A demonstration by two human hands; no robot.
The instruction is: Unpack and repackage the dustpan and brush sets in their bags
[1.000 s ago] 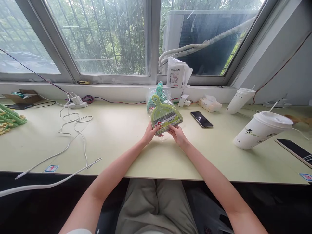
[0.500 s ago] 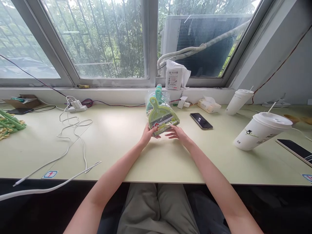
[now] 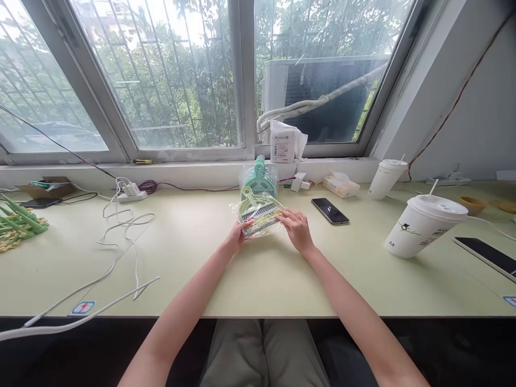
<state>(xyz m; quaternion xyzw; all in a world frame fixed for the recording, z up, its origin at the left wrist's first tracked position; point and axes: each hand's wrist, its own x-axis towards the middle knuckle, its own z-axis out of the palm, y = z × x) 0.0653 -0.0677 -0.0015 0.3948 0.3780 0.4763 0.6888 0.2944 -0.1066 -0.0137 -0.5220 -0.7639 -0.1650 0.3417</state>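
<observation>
A small yellow-green dustpan-and-brush set (image 3: 258,210) in clear plastic wrap is tilted above the table in front of me. My left hand (image 3: 235,236) is closed on its lower left edge, thumb on top. At the right edge, my right hand (image 3: 297,228) has bent fingers on the wrapping; its thumb is mostly hidden. Dark bristles and a printed label show through the plastic. Just behind stand several teal dustpan sets (image 3: 260,173), also in clear wrap and partly covered by the one I hold.
To the right lie a black phone (image 3: 329,210), a tissue pack (image 3: 341,186) and a large white lidded cup (image 3: 423,226), with a second cup (image 3: 387,179) behind. White cables (image 3: 135,252) sprawl across the left. A power strip (image 3: 132,194) sits near the windowsill.
My right hand has moved from beside the lower edge onto the set's right side. The set is tipped flatter and its wrapping puffs out more. The view has tilted upward slightly.
</observation>
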